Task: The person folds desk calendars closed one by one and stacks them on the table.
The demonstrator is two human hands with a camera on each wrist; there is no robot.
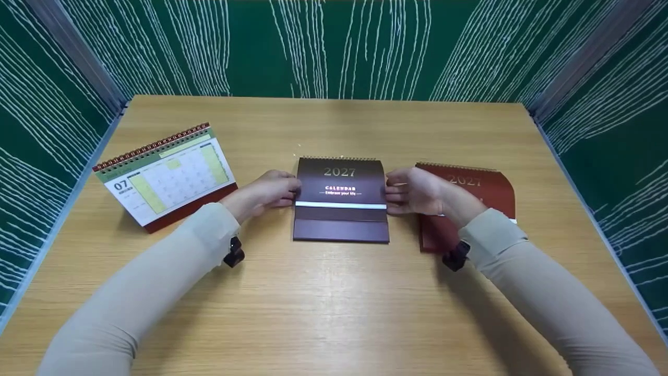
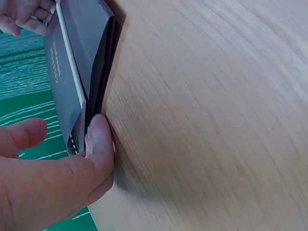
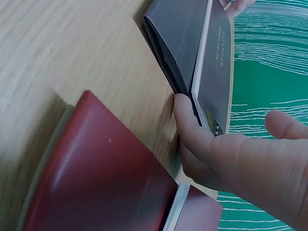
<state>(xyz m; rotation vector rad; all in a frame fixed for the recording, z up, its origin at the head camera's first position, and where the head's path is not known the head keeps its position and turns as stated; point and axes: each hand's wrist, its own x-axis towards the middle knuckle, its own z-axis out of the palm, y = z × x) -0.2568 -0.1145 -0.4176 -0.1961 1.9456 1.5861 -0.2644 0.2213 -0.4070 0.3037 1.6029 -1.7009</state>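
A dark brown 2027 desk calendar [image 1: 342, 180] lies folded low on the table in the head view, its spiral edge away from me. My left hand [image 1: 274, 190] touches its left side with the fingertips. At the opposite side, the fingers of my right hand [image 1: 417, 192] touch the right edge. Both wrist views show each thumb raised apart from the calendar, nothing pinched under it. Under my right forearm, a red 2027 desk calendar [image 1: 502, 193] is partly hidden. To the left stands another desk calendar [image 1: 180, 180], propped up and showing a page marked 07.
The wooden table [image 1: 334, 308] reaches back to a green wall [image 1: 360, 52] with white streaks. Green side panels [image 1: 616, 120] close in at left and right. The red calendar [image 3: 101, 178] sits close beside my right hand in the right wrist view.
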